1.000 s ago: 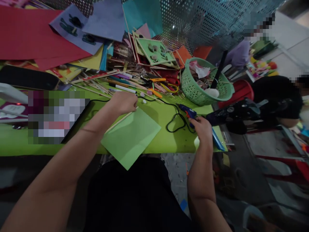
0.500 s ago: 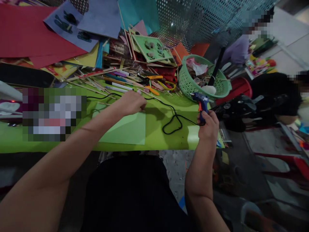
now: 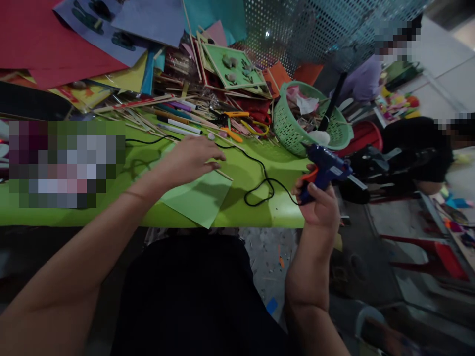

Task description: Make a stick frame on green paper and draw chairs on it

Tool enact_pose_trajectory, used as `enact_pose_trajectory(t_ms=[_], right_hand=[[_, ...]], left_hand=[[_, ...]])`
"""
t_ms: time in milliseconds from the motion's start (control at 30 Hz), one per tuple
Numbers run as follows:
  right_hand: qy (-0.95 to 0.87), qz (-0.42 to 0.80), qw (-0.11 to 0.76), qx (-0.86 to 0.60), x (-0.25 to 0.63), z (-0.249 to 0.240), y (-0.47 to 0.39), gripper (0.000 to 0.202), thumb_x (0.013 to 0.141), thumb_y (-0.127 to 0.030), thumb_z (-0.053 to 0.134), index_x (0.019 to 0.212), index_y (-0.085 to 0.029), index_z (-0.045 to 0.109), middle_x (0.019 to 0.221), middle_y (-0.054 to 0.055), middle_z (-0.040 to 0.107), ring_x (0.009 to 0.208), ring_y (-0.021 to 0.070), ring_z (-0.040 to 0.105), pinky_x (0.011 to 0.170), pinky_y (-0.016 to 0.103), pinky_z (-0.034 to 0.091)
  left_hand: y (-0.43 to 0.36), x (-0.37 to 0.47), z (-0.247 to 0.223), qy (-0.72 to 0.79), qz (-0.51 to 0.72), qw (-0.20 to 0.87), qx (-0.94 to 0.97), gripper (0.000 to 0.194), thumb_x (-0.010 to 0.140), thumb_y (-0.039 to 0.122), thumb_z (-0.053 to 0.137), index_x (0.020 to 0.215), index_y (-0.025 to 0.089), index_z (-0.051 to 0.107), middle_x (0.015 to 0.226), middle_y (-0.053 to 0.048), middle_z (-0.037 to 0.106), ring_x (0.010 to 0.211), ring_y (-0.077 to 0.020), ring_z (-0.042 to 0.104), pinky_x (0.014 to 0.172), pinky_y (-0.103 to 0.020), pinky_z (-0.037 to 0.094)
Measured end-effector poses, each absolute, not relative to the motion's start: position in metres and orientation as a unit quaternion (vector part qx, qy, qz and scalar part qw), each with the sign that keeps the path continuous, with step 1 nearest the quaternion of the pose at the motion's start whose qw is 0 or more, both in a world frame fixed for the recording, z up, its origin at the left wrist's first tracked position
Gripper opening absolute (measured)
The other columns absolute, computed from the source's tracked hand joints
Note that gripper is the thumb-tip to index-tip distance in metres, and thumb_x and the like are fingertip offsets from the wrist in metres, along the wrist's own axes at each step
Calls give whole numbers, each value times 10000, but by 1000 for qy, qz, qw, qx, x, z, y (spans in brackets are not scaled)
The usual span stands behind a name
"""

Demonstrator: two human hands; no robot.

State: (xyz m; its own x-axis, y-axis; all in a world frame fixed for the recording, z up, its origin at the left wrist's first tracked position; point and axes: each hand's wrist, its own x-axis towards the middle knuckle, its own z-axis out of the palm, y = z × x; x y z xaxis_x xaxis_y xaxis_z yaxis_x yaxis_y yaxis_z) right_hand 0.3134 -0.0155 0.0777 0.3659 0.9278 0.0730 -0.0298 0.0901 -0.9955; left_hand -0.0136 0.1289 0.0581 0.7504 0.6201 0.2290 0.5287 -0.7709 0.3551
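My right hand [image 3: 318,200] is wrapped round a blue hot glue gun [image 3: 328,160] with an orange trigger, raised over the table's right end. A clear glue stick pokes out of its back, and its nozzle points left. From the grip a black cord [image 3: 256,163] loops across the tabletop to the left. My left hand [image 3: 193,158] hovers palm down over a light green sheet of paper [image 3: 202,200], fingers apart, with nothing seen in them. A thin wooden stick [image 3: 224,175] lies along the sheet's upper edge, just past the fingertips; the hand hides part of it.
Behind my hands lie pens [image 3: 184,126], orange-handled tools [image 3: 233,134] and many loose sticks. A green basket [image 3: 293,121] full of scraps stands at the back right. Framed green artwork [image 3: 237,66] and coloured sheets are heaped at the back. A person in black [image 3: 415,153] is at the right.
The green sheet has turned, its near corner now pointing toward me. My left hand has loosened from a closed shape. The glue gun has tilted and come nearer to me.
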Motion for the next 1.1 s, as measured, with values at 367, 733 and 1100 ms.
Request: enact_pose_trajectory(t_ms=[367, 733, 1100], right_hand=[[-504, 452, 380, -631, 303, 52, -18, 370, 790, -582, 776, 878, -223, 785, 643, 32, 694, 566, 193, 573, 564, 335, 428], [-585, 362, 276, -671, 298, 55, -11, 456, 899, -654, 725, 856, -200, 743, 733, 30, 713, 622, 157, 571, 579, 286, 447], [-650, 268, 195, -684, 296, 62, -9, 449, 943, -642, 652, 870, -209, 745, 781, 62, 732, 704, 218, 639, 602, 310, 464]], left_hand=[[37, -111, 26, 531, 225, 159, 801, 425, 1086, 448, 413, 1412, 401, 680, 1546, -8, 672, 1477, -227, 584, 1244, -454, 401], [15, -110, 11, 559, 220, 132, 789, 498, 1039, 436, 522, 1519, 560, 566, 1608, 76, 599, 1546, -267, 516, 1303, -521, 329], [15, -109, 5, 557, 246, 146, 780, 529, 1036, 463, 529, 1538, 626, 496, 1631, 146, 559, 1554, -247, 505, 1331, -488, 297]])
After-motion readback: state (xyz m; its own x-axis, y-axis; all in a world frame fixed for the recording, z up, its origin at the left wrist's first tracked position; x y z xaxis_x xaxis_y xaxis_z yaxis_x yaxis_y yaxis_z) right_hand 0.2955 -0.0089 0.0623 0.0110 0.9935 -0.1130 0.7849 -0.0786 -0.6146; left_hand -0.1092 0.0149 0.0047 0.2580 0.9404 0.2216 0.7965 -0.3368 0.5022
